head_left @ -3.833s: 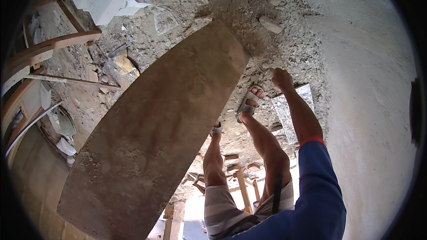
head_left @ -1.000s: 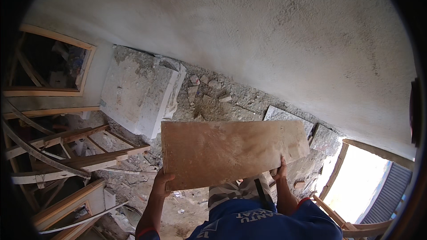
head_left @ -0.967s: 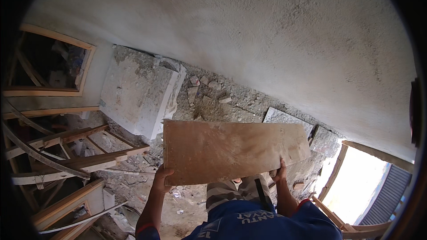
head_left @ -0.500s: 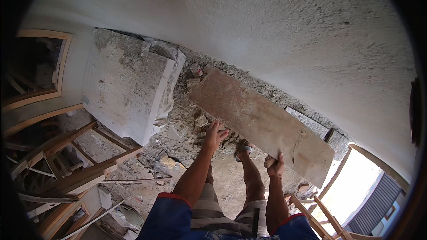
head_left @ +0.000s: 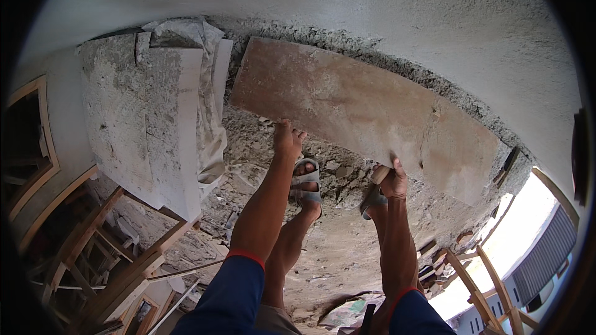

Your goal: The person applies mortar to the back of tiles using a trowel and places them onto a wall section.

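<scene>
One bare left hand (head_left: 288, 141) and one bare right hand (head_left: 395, 182) are at the near edge of a long brown board (head_left: 354, 102), which stretches along the foot of the rough far wall (head_left: 347, 0), right of a white-sided slab (head_left: 124, 124). Left fingers are half curled at that edge; whether they grip it, I cannot tell. Right fingers close round a stubby tan piece (head_left: 379, 175), thumb against the board, which looks stiff, rather heavy and dustily slippery; a wide hold near both ends seems steadiest.
</scene>
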Demonstrator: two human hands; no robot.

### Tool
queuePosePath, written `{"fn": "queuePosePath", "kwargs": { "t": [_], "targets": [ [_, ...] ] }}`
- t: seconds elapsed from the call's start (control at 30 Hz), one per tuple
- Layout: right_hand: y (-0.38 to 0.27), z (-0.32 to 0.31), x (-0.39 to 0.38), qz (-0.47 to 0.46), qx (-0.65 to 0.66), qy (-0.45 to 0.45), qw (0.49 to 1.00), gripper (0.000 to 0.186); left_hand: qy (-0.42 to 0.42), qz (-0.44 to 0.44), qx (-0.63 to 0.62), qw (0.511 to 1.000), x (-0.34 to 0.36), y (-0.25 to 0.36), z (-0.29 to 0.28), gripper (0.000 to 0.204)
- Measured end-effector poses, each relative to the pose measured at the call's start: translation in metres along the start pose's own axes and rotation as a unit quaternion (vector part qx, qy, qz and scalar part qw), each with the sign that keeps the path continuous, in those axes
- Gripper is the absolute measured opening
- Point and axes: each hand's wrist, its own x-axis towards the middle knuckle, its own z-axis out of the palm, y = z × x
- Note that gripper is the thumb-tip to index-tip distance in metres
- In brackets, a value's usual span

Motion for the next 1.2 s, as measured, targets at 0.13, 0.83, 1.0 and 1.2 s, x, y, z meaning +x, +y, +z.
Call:
{"fn": "queuePosePath", "kwargs": {
  "t": [0.13,0.83,1.0,1.2],
  "targets": [
    [0.03,-0.02,0.053,0.031,0.005,-0.001,1.0,0.065,-0.014,0.02,-0.019,1.0,0.061,-0.011,-0.029,0.029],
    [-0.074,-0.142,0.028,-0.086,-0.204,0.276,0.935,0.058,0.1,0.026,-0.109,0.989,0.146,-0.084,-0.001,0.035],
    [-0.147,-0.228,-0.01,-0.003,-0.391,0.344,0.854,0.095,-0.218,-0.049,-0.076,0.972,0.19,-0.048,-0.018,0.035],
    [-0.208,-0.395,-0.017,0.06,-0.206,0.436,0.874,0.011,0.052,-0.014,-0.01,0.999,0.128,-0.106,0.051,0.045]
  ]
}}
